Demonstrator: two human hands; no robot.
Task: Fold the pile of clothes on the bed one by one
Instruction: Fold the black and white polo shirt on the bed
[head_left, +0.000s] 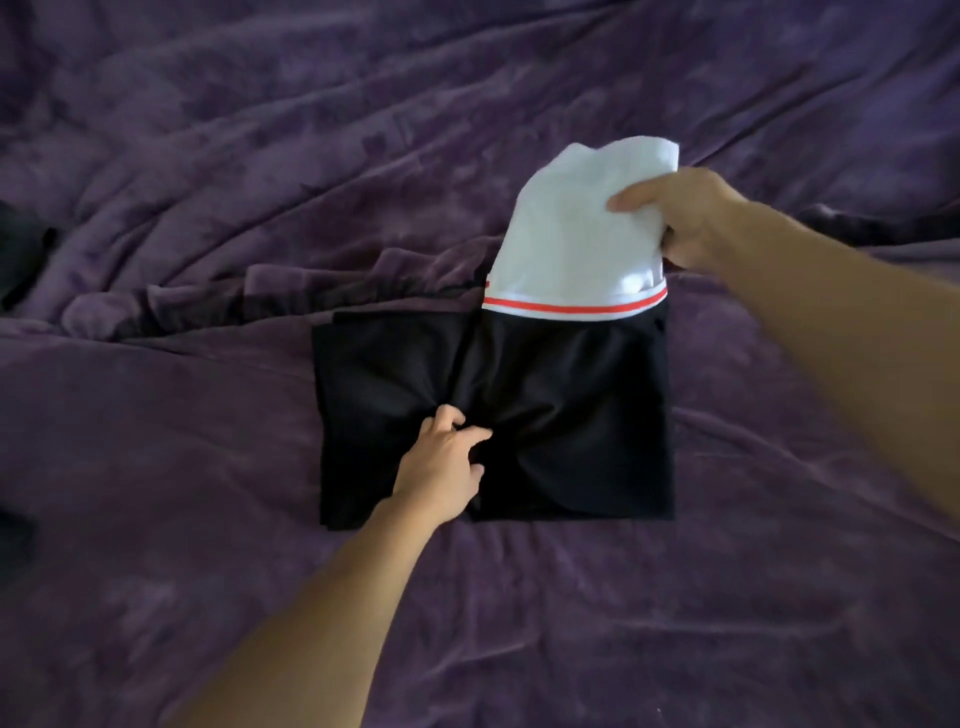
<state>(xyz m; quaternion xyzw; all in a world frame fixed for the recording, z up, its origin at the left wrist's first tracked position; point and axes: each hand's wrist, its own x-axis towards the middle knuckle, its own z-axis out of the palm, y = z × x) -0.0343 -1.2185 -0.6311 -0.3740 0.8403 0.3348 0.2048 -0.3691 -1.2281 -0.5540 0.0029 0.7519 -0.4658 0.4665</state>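
Black, faintly glossy cloth makes up most of the garment (550, 415), which lies folded to a rough rectangle on the purple blanket (260, 156); its red-striped band (571, 307) is the handiest mark to place everything else by. Below the band and to its left, the left hand (447, 467) has its fingers curled into the black cloth, pinching up a small bunch from which creases fan out. It reads as an anchor, pinning the lower layers so they do not slide while the top end is worked. Its forearm comes in from the lower left, wrist low, knuckles up. Above the band the white panel (566, 234) of the same garment stands raised off the blanket, curving over toward the viewer. The right hand (685, 218), just above the band's right end, grips that panel's edge with the thumb laid across the front and the other fingers tucked behind, out of sight. Its arm reaches in from the right, wrist raised. This looks like the panel held ready to be brought down across the band onto the black part. Far left of the band, at the frame edge, sits a dark heap (21, 249), perhaps more clothes; I cannot tell.
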